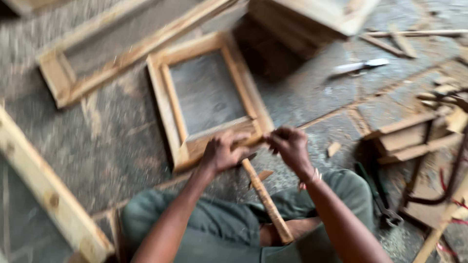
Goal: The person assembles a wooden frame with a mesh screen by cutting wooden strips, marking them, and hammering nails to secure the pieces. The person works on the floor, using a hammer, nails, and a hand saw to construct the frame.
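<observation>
A small square wooden frame lies flat on the dusty floor in front of my knees. My left hand rests closed on the frame's near rail, gripping the top of a hammer whose wooden handle slants back toward my lap. My right hand sits just to the right, at the frame's near right corner, fingers pinched together on something too small and blurred to make out. The whole view is motion-blurred.
A larger wooden frame lies at the upper left and a long plank runs down the left side. Stacked wood stands at the top. A metal blade lies on the floor, with offcuts and cords at right.
</observation>
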